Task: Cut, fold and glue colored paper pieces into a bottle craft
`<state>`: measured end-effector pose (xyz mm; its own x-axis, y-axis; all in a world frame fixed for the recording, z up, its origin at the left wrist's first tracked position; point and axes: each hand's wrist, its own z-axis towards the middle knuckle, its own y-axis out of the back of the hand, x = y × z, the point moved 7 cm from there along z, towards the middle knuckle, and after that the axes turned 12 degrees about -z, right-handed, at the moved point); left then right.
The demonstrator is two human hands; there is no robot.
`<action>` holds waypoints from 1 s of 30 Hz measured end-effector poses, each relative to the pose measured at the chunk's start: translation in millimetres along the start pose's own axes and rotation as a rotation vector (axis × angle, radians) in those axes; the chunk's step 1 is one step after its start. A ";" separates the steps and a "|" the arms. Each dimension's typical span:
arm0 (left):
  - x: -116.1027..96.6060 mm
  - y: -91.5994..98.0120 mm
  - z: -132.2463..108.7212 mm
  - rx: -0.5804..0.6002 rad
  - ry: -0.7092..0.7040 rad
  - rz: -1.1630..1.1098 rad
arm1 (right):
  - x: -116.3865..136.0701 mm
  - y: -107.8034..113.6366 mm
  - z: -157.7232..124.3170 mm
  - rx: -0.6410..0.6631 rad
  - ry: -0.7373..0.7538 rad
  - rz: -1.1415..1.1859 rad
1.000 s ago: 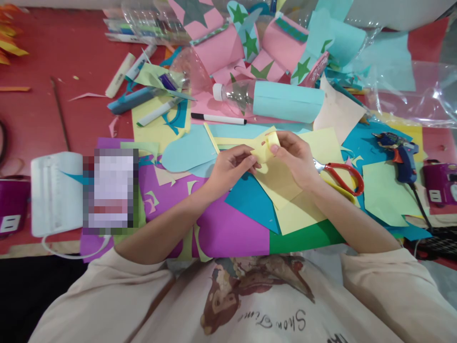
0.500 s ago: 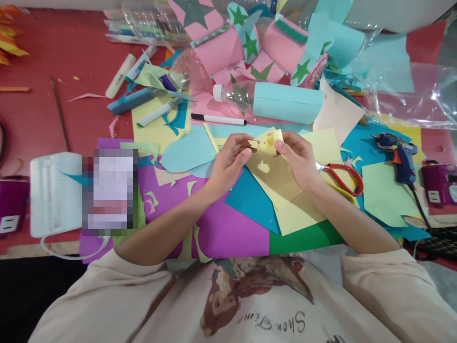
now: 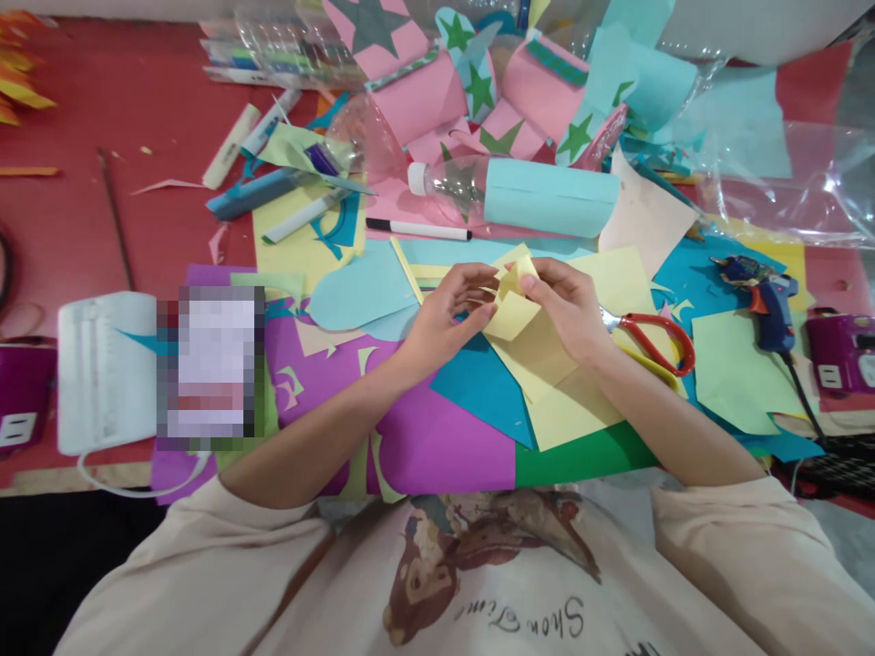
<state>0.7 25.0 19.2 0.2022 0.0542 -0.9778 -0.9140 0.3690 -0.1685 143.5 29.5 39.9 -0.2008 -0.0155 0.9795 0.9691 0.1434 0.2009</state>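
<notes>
Yellow paper [image 3: 515, 317], thin and bent, pinched in my right hand [image 3: 571, 305], my left hand [image 3: 451, 314] half-curled alongside, grip unclear.

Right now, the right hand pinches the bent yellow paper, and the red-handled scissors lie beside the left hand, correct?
The side is wrong: the head view shows the red-handled scissors beside the right hand, which does pinch the bent yellow paper.

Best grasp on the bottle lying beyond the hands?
I'd grip the bottle round its blue-wrapped body, from above and the near side, fingers across its length. It lies on its side, cap to the person's left; the body looks wide and even, while pink paper pieces crowd the far side.
</notes>
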 end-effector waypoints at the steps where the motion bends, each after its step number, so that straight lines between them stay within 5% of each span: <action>1: 0.7 -0.3 0.1 0.002 0.010 0.013 | -0.4 1.1 0.0 -0.014 -0.009 -0.015; 8: -3.7 -5.8 -3.1 0.040 -0.081 0.089 | -8.1 4.9 -0.5 -0.045 -0.057 0.004; 16: -18.1 -25.5 -10.2 0.300 -0.262 0.386 | -13.6 11.6 3.2 -0.112 -0.059 -0.003; 25: -13.5 -7.3 -7.2 0.103 -0.186 0.289 | -18.1 3.1 5.0 -0.002 -0.111 0.110; 30: -7.6 -1.0 -4.7 0.033 -0.141 0.203 | -9.5 -19.4 -1.2 0.282 -0.082 -0.015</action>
<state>-1.5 19.8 26.2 0.0643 0.2583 -0.9639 -0.9292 0.3677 0.0366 126.7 25.7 26.8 -0.2365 0.0585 0.9699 0.8901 0.4133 0.1922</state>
